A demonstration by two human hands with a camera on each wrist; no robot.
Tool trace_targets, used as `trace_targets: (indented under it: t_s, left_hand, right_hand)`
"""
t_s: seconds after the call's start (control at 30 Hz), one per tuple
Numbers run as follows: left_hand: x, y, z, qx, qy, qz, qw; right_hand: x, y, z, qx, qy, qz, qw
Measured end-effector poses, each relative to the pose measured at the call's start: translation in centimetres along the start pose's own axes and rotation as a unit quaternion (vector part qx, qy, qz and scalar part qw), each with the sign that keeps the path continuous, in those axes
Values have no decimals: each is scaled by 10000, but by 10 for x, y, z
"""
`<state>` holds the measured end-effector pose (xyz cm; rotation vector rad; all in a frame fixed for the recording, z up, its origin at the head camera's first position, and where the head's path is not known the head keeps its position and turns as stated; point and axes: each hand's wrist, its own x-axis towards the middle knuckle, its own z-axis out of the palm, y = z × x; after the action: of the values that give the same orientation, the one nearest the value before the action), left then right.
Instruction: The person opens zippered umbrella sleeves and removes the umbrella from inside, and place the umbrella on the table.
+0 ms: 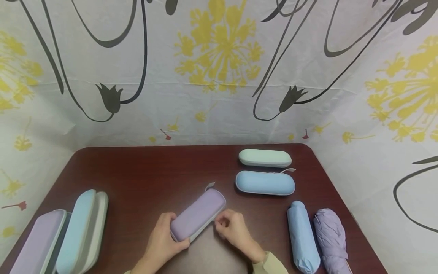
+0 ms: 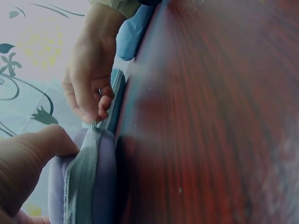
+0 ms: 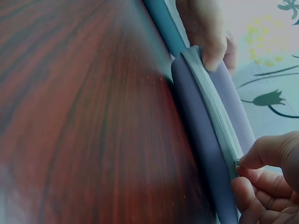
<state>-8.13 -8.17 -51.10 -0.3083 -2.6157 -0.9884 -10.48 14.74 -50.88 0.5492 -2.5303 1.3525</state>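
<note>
Dark red-brown wood table, glossy, grain showing; far corners rounded. White cloth with yellow flower heads and grey stems hangs behind it and along both sides.

Edges: bare wood runs from the lilac pencil case back to the far edge, and left to the blue case and its neighbours. Right side is tighter — a light-blue case lies near the lilac case's far end, a mint case just behind it. Folded blue umbrella and purple umbrella lie side by side by the right edge.

Lilac case is at the near middle of the table, between the hands. Long axis diagonal in the head view: near end lower left, far end upper right, loop strap at the far end. Zip seam faces right and toward the person. Can't tell if its underside touches wood.

Left hand grips the near end. Right hand pinches the zip pull — fingers narrow.
</note>
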Motion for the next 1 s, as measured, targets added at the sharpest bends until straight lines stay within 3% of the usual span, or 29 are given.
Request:
trace_targets:
  t_s: [0.23, 0.37, 0.6, 0.7, 0.9, 1.0]
  left_hand:
    - [-2, 9, 1, 87, -154, -62, 9998]
    - [-3, 13, -2, 46, -313, 41, 9995]
    - [-7, 10, -8, -771, -625, 44, 9950]
    - [-9, 9, -3, -951, -530, 1, 9941]
    - [-12, 15, 4, -749, -240, -14, 9969]
    - [-12, 18, 7, -606, -16, 161, 9980]
  right_hand:
    - [-5, -6, 12, 68, -347, -279, 9990]
    - [-5, -4, 13, 75, -303, -326, 9990]
    - [-2, -2, 7, 80, -361, -109, 9993]
    - [-1, -1, 6, 81, -349, -94, 9993]
    - [-5, -2, 6, 4, -379, -229, 9990]
    - [-8, -4, 6, -2, -486, -315, 9983]
